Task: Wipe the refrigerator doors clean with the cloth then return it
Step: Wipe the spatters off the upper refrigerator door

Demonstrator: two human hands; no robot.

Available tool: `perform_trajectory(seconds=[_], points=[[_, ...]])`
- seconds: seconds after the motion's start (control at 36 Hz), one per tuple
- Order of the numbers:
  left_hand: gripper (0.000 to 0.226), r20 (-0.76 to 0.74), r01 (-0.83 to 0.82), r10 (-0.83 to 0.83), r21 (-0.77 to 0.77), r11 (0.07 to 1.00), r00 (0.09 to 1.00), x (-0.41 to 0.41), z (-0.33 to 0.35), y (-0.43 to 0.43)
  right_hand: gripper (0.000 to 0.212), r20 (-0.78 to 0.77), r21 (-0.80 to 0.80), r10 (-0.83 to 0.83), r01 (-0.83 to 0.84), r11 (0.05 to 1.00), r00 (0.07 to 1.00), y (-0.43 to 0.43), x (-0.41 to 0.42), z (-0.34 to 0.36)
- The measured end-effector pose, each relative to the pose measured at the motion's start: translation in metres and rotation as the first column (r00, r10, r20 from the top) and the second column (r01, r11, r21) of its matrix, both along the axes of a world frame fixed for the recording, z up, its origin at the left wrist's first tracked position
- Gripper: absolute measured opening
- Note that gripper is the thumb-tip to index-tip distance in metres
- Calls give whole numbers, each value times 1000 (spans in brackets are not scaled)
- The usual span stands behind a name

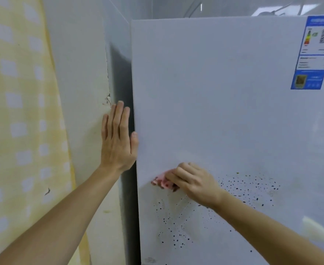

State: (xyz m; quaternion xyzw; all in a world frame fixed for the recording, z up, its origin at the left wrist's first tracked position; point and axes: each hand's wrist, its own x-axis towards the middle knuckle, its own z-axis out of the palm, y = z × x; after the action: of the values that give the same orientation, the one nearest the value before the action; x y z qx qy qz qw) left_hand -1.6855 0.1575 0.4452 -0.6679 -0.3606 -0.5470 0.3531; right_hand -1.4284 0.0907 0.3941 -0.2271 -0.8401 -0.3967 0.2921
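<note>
Both bare forearms reach up from the bottom edge toward a white refrigerator door [224,111]. At about 9 o'clock the left hand [117,138] lies flat, its fingers [119,115] straight and close together along the door's left edge, the thumb hooked onto the door front; it holds nothing. Near 6 o'clock the right hand [193,182] has its fingers curled tight on a pink cloth [164,182], which is pressed against the door and pokes out to the left. Dark specks [249,186] dot the door at 4 o'clock and below the cloth. A blue label [314,52] sits at 2 o'clock. A yellow checked curtain [17,111] hangs at far left.
</note>
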Motion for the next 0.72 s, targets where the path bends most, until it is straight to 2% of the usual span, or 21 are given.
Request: perform_trajectory(seconds=[0.06,0.08,0.17,0.22,0.28,0.33,0.39,0.42,0.47,0.53,0.58,0.67,0.72], points=[[65,-16,29,-28,12,1000,999,8,5,-5,18,34,0,5,-5,1000,999,-5,8,16],[65,-25,40,-39,19,999,999,12,8,-7,18,-5,1,17,-17,1000,1000,-8,12,29],[66,-50,69,-67,44,997,996,23,14,-12,12,-273,95,23,3,996,962,-13,27,85],[65,-66,78,-74,59,995,995,29,18,-14,11,-468,204,24,82,975,883,-11,39,127],[65,-80,75,-70,57,996,994,36,22,-15,15,-632,233,37,145,962,774,-7,48,161],[66,-78,60,-56,46,997,995,42,25,-15,16,-749,213,41,181,960,662,-4,51,181],[66,-60,48,-46,21,999,997,48,25,-14,17,-795,203,56,178,963,604,-2,45,182],[66,-50,45,-45,7,999,998,51,24,-13,17,-783,211,70,158,965,618,-2,40,174],[66,-37,44,-44,-7,999,998,56,19,-12,17,-706,215,88,95,972,703,-3,31,143],[66,-46,46,-47,-24,999,998,59,12,-11,15,-610,161,44,70,985,791,-6,26,96],[67,-68,44,-46,-33,998,997,60,5,-11,23,-520,76,-10,58,995,854,-11,29,49],[65,-82,37,-40,-39,999,996,64,0,-13,27,-294,-65,-53,35,997,954,-19,44,3],[64,-67,35,-39,-50,998,997,67,1,-13,28,-156,-106,-54,37,994,986,-22,57,-3]])
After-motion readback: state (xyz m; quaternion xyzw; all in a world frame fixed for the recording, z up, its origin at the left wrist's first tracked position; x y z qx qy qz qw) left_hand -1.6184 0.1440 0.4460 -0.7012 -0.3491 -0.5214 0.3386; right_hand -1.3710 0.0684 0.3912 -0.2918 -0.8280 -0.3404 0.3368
